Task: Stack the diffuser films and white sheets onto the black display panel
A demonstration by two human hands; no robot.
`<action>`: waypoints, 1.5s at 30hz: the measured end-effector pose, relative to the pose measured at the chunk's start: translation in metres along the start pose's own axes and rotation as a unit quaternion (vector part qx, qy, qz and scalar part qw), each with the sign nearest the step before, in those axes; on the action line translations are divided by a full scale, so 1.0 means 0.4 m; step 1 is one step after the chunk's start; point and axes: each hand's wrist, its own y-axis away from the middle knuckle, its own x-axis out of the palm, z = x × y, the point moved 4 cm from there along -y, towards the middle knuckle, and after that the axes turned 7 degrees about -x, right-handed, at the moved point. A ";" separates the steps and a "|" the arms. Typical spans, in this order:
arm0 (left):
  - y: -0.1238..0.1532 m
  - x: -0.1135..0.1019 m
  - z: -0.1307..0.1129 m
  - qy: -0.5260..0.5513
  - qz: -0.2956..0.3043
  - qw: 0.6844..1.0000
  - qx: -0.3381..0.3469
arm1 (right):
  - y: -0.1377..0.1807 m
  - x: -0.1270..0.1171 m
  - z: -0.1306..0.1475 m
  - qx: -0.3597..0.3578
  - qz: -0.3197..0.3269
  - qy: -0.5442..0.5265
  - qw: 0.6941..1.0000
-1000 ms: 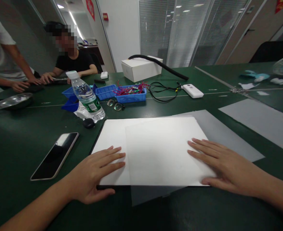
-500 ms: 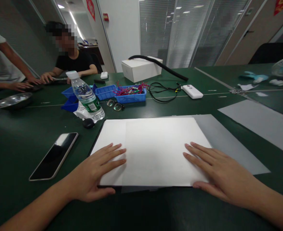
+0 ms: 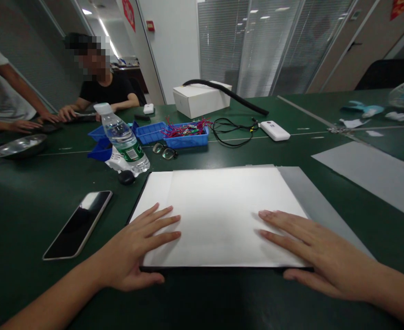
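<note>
Blue plastic tray (image 3: 188, 142), filled with a tangle of red wires (image 3: 185, 129), stands across a dark green table (image 3: 243, 300), a second blue tray (image 3: 150, 133) just beside it. Near them is a clear bottle (image 3: 124, 142) with a green label; a metal bowl (image 3: 19, 145) rests at far left, and a closed white box (image 3: 198, 103) bears a black tube (image 3: 238, 97). In the foreground, a translucent sheet (image 3: 218, 215) lies over a bright white panel (image 3: 157, 185) with a dark rim, leaving a strip of it bare at left and reaching past it at right. Palm down, fingers spread, the left hand (image 3: 133, 250) lies over the panel's left side, fingertips about the sheet's edge, thumb beyond the front rim. Opposite, the right hand (image 3: 322, 250) lies palm down over the sheet's right part, fingers pointing inward, thumb by the front rim. Both hands are uncurled, their fingers extended
</note>
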 end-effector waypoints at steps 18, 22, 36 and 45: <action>0.003 -0.003 -0.004 0.013 -0.012 1.000 -0.011 | 0.027 0.018 -0.048 0.020 0.014 -0.024 0.999; 0.004 -0.004 0.000 0.013 -0.007 1.000 0.013 | 0.047 0.016 -0.071 0.051 -0.010 0.001 0.999; 0.006 -0.001 -0.004 0.011 -0.024 1.000 0.000 | 0.067 0.021 -0.101 0.090 -0.036 0.025 0.995; 0.014 -0.004 0.008 0.018 -0.035 0.999 -0.009 | 0.061 0.014 -0.095 0.083 -0.023 0.050 0.995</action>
